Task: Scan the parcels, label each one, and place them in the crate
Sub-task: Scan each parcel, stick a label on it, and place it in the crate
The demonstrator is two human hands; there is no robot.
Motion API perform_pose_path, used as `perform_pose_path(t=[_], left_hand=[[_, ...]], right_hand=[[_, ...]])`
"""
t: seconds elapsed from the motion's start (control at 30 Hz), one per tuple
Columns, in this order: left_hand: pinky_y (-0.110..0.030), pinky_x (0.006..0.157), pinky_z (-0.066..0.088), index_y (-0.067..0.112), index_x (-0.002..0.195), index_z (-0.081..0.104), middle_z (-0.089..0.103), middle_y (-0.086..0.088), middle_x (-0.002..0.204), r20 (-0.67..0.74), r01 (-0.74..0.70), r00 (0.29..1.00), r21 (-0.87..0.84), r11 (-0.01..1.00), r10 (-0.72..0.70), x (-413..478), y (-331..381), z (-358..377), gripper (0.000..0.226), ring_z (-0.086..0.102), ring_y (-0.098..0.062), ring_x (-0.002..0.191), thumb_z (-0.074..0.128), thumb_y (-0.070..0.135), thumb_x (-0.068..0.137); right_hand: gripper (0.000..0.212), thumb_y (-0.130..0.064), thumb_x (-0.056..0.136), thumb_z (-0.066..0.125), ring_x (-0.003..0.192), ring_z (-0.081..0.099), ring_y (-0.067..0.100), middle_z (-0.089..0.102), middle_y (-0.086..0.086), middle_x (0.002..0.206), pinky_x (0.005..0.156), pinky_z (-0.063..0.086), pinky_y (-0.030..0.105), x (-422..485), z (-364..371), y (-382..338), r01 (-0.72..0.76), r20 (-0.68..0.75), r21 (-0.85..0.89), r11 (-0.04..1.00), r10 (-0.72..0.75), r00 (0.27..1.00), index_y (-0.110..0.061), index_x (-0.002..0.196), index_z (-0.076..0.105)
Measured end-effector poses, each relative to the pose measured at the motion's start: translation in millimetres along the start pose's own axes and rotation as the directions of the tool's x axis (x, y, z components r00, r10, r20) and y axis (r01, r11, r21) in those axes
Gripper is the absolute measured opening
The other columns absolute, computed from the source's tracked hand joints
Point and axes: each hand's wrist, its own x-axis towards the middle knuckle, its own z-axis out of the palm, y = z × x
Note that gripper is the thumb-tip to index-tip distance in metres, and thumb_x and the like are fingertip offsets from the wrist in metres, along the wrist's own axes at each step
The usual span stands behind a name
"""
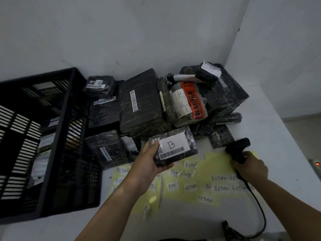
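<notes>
Holding "B" parcel (pixel 174 147) over "RETURN" labels (pixel 218 178).

A small black parcel in glossy, crinkled plastic film (pixel 184 153) is held in the left hand (pixel 152 162), and a smooth matt white paper label (pixel 173 145) is stuck on its top face. A black matt plastic handheld scanner (pixel 238 150) is gripped by the right hand (pixel 250 167), with a smooth black cable (pixel 262 213) below that grip. Beneath both grips a pale yellow, faintly sheened backing sheet (pixel 217 162) is spread, dotted with matt white paper stickers (pixel 218 178). Beyond the held parcel, black parcels in wrinkled shiny film (pixel 140 101) are heaped, one banded with glossy orange tape (pixel 196 101). Left of the left grip, a black slatted crate of dull hard plastic (pixel 59 136) is set on the smooth matt white table (pixel 278 133).
</notes>
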Motion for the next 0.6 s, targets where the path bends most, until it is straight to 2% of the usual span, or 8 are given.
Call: perform_pose_path(t=[0.1,0.17,0.23,0.3,0.37,0.5,0.6], left_hand=[[-0.041,0.074,0.059,0.017,0.120,0.065,0.077,-0.009,0.111,-0.032,0.015,0.999,-0.025,1.000,-0.016,-1.6,3.4,-7.2,0.032,0.071,-0.031,0.104,0.042,0.036,0.108],[-0.041,0.074,0.059,0.014,0.120,0.066,0.077,-0.011,0.111,-0.044,0.030,0.998,-0.058,0.998,-0.033,-2.1,5.6,-12.9,0.043,0.070,-0.032,0.107,0.038,0.044,0.108],[-0.040,0.071,0.060,0.014,0.120,0.066,0.076,-0.013,0.114,-0.051,0.036,0.998,-0.092,0.995,-0.041,-1.0,8.7,-17.7,0.052,0.069,-0.034,0.108,0.033,0.051,0.107],[-0.040,0.068,0.063,0.015,0.118,0.066,0.075,-0.014,0.113,-0.056,0.044,0.997,-0.113,0.993,-0.050,0.2,11.1,-23.3,0.055,0.069,-0.034,0.105,0.028,0.053,0.107],[-0.042,0.072,0.063,0.015,0.117,0.066,0.076,-0.012,0.111,-0.051,0.033,0.998,-0.123,0.992,-0.040,0.9,12.0,-30.6,0.055,0.070,-0.035,0.104,0.027,0.053,0.107],[-0.047,0.088,0.057,0.018,0.115,0.065,0.078,-0.009,0.102,-0.039,-0.004,0.999,-0.130,0.991,-0.001,-3.0,12.9,-45.2,0.053,0.070,-0.032,0.100,0.026,0.051,0.107],[-0.046,0.083,0.058,0.017,0.115,0.065,0.075,-0.011,0.108,-0.035,0.001,0.999,-0.150,0.989,-0.007,-8.1,15.6,-56.7,0.051,0.069,-0.034,0.102,0.027,0.051,0.107]], right_hand=[[0.041,-0.038,0.088,0.065,0.080,0.062,0.031,0.061,0.002,0.077,0.076,0.047,0.038,-7.3,-4.6,-2.7,-0.005,0.006,0.092,0.996,0.005,1.000,-0.017,0.122,0.057],[0.035,-0.035,0.090,0.064,0.074,0.062,0.029,0.063,0.004,0.078,0.076,0.049,0.042,-21.3,-11.7,-6.3,0.013,0.004,0.257,0.966,-0.015,1.000,-0.016,0.118,0.056],[0.028,-0.030,0.093,0.060,0.077,0.063,0.028,0.064,0.007,0.086,0.074,0.052,0.046,-46.1,-26.7,-15.2,0.053,-0.010,0.443,0.895,-0.054,0.999,-0.015,0.117,0.055],[0.019,-0.027,0.098,0.053,0.079,0.064,0.025,0.063,0.010,0.091,0.066,0.052,0.044,-80.7,-45.5,-27.5,0.089,-0.010,0.569,0.818,-0.102,0.995,-0.019,0.115,0.054],[0.010,-0.024,0.101,0.049,0.067,0.056,0.025,0.060,0.014,0.084,0.056,0.045,0.041,-119.7,-60.7,-39.6,0.116,0.012,0.635,0.764,-0.159,0.987,-0.016,0.104,0.054],[0.026,-0.032,0.099,0.053,0.049,0.045,0.021,0.054,0.009,0.060,0.050,0.041,0.038,-198.9,-73.6,-70.5,0.131,0.075,0.689,0.712,-0.250,0.965,-0.008,0.092,0.055],[0.029,-0.035,0.092,0.060,0.045,0.044,0.024,0.055,0.011,0.055,0.046,0.038,0.033,-249.1,-71.6,-97.1,0.098,0.150,0.751,0.654,-0.313,0.938,-0.006,0.094,0.061]])
